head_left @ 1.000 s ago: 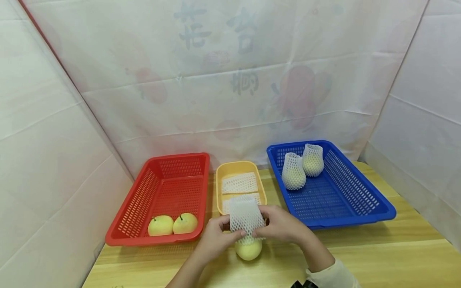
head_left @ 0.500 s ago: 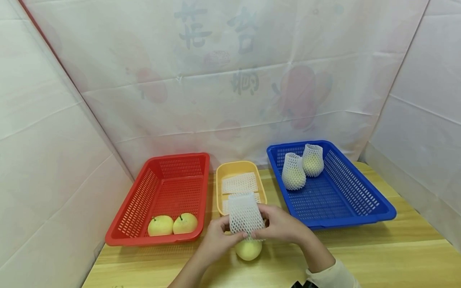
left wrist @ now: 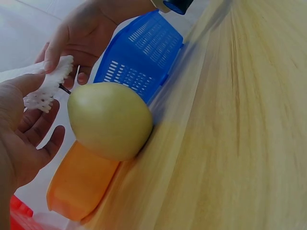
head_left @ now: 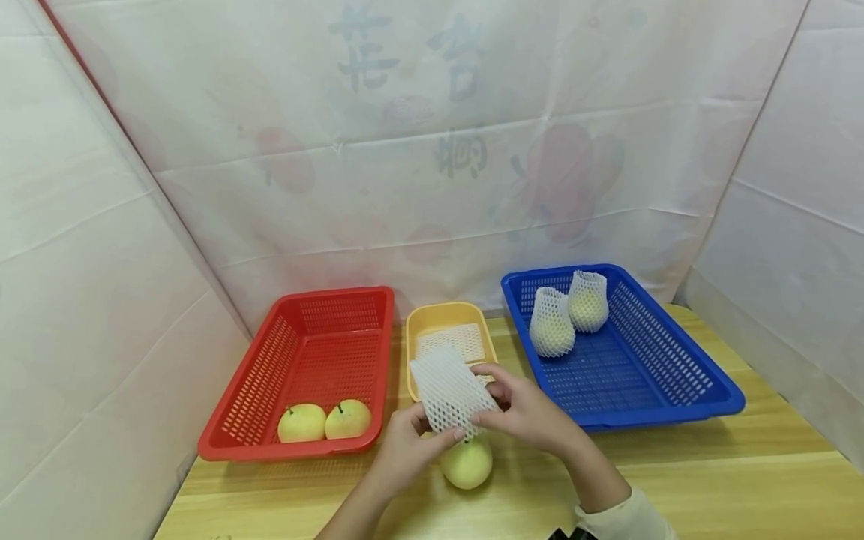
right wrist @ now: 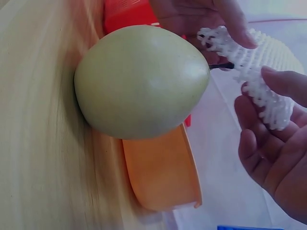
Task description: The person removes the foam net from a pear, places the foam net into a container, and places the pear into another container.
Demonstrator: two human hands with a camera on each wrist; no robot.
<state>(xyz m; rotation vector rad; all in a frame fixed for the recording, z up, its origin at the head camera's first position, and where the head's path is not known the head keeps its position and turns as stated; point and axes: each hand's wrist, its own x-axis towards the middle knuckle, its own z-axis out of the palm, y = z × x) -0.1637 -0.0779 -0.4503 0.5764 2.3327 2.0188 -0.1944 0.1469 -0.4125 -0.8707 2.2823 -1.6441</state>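
A white foam fruit net (head_left: 451, 390) is held between both hands, tilted with its far end leaning left. My left hand (head_left: 407, 448) pinches its lower left edge between thumb and fingers. On the other side, my right hand (head_left: 528, 411) pinches the right edge. Just below the net's mouth, a yellow pear (head_left: 467, 463) stands on the table. Both wrist views show the pear (left wrist: 110, 120) apart from the fingers. Its dark stem (right wrist: 221, 65) points at the net's rim, and whether the stem touches the net I cannot tell.
Two bare pears (head_left: 324, 421) lie in the red basket (head_left: 297, 452) at left. A yellow tray (head_left: 413, 330) behind the hands holds flat foam nets (head_left: 466, 340). The blue basket (head_left: 664, 412) at right contains two netted pears (head_left: 569, 319).
The net has tilted to the left and risen slightly, so more of the pear's top shows. My right hand has shifted a little up along its edge. The pear has stayed in place.
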